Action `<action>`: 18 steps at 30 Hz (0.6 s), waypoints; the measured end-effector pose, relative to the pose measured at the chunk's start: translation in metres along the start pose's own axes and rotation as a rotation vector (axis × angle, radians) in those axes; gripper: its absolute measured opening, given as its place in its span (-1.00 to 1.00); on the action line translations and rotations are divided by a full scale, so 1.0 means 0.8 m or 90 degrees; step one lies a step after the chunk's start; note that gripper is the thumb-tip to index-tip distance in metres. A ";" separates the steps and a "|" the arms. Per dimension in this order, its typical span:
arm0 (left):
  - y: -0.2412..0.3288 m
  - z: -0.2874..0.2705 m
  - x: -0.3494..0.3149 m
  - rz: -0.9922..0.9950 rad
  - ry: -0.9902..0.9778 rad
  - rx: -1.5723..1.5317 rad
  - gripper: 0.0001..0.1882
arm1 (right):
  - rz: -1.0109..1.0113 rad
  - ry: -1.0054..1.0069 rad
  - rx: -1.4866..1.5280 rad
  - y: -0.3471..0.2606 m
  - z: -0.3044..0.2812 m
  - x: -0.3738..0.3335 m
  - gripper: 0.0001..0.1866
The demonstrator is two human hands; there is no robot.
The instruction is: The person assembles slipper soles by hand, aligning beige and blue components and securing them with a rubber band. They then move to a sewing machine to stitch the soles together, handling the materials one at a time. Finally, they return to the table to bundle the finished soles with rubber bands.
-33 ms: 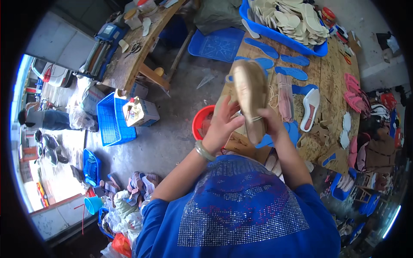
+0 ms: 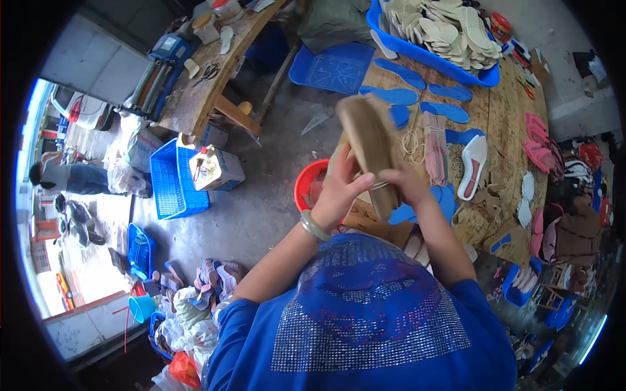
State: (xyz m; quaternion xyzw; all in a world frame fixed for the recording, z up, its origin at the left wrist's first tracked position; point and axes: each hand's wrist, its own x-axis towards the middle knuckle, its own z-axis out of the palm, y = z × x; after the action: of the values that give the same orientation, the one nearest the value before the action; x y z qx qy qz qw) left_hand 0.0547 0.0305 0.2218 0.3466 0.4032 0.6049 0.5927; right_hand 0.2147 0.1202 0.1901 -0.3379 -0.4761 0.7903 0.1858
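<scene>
A bundle of tan, sole-shaped insoles (image 2: 368,133) is held upright in front of my chest, tilted with its top to the left and slightly blurred. A thin pale band crosses its lower part. My left hand (image 2: 340,189), with a bangle on the wrist, grips the bundle's left side, thumb across the front. At its right side my right hand (image 2: 409,186) has its fingers closed at the band. Loose rubber bands (image 2: 412,144) and a banded pink insole bundle (image 2: 435,150) lie on the wooden table (image 2: 499,124) beyond.
Blue insoles (image 2: 443,111) and a white sole (image 2: 472,168) lie on the table. A blue tub (image 2: 433,60) of cream insoles stands at its far end. Left of my hands are a red bucket (image 2: 302,189) and a blue crate (image 2: 171,189) on the floor.
The bundle has tipped, its top moving left. My left fingers, spread before, have closed against its side. My right hand has shifted slightly left along it.
</scene>
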 end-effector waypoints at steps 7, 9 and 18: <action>-0.015 -0.031 -0.024 0.014 0.102 -0.276 -0.42 | -0.252 0.057 -0.299 -0.007 0.097 -0.009 -0.03; -0.011 -0.031 -0.030 0.024 0.095 -0.311 -0.36 | -0.253 0.089 -0.348 -0.007 0.107 -0.010 0.02; 0.004 -0.054 -0.053 -0.057 0.154 -0.106 -0.43 | -0.367 0.125 -0.640 0.002 0.129 0.001 -0.07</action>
State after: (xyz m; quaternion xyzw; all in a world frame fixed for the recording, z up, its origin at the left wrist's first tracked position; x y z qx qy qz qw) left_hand 0.0170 -0.0154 0.2080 0.2029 0.4353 0.6464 0.5929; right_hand 0.1406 0.0552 0.2216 -0.3128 -0.8456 0.3503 0.2537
